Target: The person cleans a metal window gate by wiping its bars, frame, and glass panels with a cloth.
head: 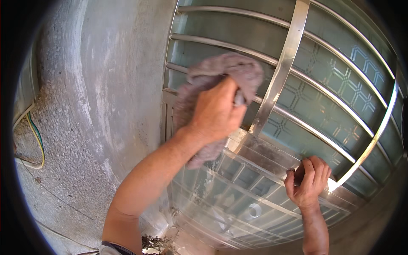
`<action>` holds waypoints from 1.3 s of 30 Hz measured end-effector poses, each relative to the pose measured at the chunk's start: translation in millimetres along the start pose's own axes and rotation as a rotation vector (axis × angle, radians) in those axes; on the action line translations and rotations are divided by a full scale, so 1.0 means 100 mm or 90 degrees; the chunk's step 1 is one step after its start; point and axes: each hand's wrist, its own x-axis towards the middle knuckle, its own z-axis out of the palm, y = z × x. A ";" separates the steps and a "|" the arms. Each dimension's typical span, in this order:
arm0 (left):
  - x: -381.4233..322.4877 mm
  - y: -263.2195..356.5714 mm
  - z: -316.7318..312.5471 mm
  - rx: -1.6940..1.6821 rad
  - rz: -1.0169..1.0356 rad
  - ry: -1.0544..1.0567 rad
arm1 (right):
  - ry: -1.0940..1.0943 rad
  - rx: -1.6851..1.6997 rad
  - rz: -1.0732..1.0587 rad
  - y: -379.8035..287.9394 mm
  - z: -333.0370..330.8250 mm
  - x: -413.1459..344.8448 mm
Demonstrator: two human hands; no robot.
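Observation:
A greyish-pink cloth, slightly blurred, is bunched in my left hand. It lies over the lower left corner of a window grille with metal bars in front of patterned frosted glass. Part of the cloth hangs below my wrist. To the right, my right hand has its fingers curled over the metal rail under the bars, beside a wide upright strip of the grille. Whether something small lies under its fingers, I cannot tell.
A grey plastered wall adjoins the frame on the left, with rough pebbled wall beyond it. Yellow and green cables hang at the far left. Beneath the rail is a glossy panel showing reflected bars. A dark plant-like clump sits near the bottom.

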 end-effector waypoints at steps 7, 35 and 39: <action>0.06 0.24 0.20 -0.461 -0.154 -0.002 | 0.001 0.000 -0.002 0.00 -0.01 0.00; 0.16 -0.61 -0.92 0.654 -0.171 -0.199 | 0.007 0.029 -0.008 0.06 -0.04 -0.04; 0.03 -0.63 -0.79 0.504 -0.098 -0.070 | 0.016 0.032 -0.007 0.01 0.00 0.00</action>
